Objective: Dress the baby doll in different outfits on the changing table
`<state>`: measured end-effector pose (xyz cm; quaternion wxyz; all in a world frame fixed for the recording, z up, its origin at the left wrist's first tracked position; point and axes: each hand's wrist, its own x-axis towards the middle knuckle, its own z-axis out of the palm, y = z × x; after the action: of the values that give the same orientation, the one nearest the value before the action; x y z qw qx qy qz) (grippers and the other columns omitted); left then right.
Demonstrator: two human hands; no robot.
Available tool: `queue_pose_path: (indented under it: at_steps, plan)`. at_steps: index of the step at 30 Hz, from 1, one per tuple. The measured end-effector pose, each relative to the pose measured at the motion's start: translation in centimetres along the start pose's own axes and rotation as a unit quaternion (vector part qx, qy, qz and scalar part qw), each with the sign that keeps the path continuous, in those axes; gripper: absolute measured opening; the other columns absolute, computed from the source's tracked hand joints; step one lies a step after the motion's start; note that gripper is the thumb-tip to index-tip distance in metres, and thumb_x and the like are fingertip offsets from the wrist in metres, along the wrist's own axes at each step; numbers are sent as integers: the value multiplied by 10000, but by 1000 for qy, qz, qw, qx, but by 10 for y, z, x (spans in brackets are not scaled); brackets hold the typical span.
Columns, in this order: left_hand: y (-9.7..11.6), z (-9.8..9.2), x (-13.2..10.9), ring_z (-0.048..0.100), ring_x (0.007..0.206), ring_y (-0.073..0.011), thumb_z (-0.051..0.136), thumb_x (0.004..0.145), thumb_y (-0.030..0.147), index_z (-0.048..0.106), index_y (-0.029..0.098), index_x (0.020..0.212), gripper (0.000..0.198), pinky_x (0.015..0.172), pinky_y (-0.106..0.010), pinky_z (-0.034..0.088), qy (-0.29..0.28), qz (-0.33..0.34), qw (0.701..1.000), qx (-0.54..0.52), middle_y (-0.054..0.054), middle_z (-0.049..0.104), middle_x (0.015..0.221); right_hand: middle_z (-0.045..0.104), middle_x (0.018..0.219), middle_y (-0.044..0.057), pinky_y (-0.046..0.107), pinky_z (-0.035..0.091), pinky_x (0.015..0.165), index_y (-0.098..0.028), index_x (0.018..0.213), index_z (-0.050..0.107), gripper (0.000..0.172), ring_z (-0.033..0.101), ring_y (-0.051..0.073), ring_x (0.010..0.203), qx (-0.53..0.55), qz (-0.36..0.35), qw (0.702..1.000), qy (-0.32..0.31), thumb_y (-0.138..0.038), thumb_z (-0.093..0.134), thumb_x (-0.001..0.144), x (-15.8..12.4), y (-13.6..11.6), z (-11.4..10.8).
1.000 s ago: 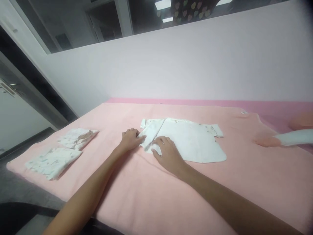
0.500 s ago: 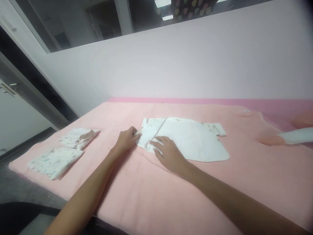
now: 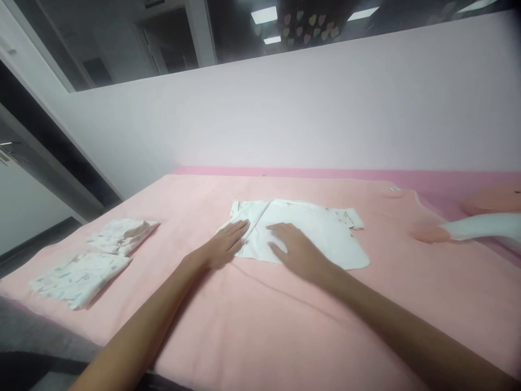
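A small white baby garment (image 3: 321, 233) lies spread on the pink blanket (image 3: 260, 320) in the middle of the view, its left sleeve folded in over the body. My left hand (image 3: 225, 247) lies flat with fingers stretched out on the folded left edge. My right hand (image 3: 297, 248) rests flat on the garment's lower middle, fingers spread. Neither hand holds anything.
Two folded patterned garments lie at the left, one (image 3: 122, 235) farther back and one (image 3: 79, 270) nearer the blanket's edge. Another person's white sleeve and hand (image 3: 468, 231) reach in from the right. A pale wall rises behind the surface.
My left hand has let go of the pinched sleeve edge and now lies flat on it. My right hand has slid right onto the garment's body. The camera tilted slightly.
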<state>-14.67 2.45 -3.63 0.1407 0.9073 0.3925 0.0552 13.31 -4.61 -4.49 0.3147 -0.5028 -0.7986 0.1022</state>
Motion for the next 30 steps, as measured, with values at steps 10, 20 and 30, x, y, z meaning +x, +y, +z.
queue_pose_path:
  at_steps: [10, 20, 30]
  plan:
    - [-9, 4, 4, 110, 1609, -234, 209, 1100, 504, 121, 316, 1679, 615, 1316, -424, 166, 4, 24, 998, 58, 20, 107, 1731, 173, 1727, -37, 539, 191, 1307, -354, 1672, 179, 657, 152, 270, 1600, -101, 64, 985, -126, -605, 260, 1070, -73, 74, -62]
    - [16, 9, -4, 210, 1594, -281, 234, 1060, 610, 110, 340, 1681, 688, 1294, -469, 232, 66, -56, 996, 24, 21, 162, 1731, 109, 1735, -13, 541, 127, 1312, -340, 1679, 113, 668, 94, 244, 1606, -123, 34, 987, -101, -584, 277, 1080, -88, 74, -70]
    - [57, -5, 3, 207, 1591, -324, 381, 1034, 562, 151, 262, 1682, 750, 1275, -521, 255, 75, -25, 996, 46, -72, 175, 1735, 96, 1731, -13, 558, 188, 1302, -330, 1684, 60, 722, 104, 276, 1600, -142, 78, 983, -87, -603, 289, 1056, -120, 87, -94]
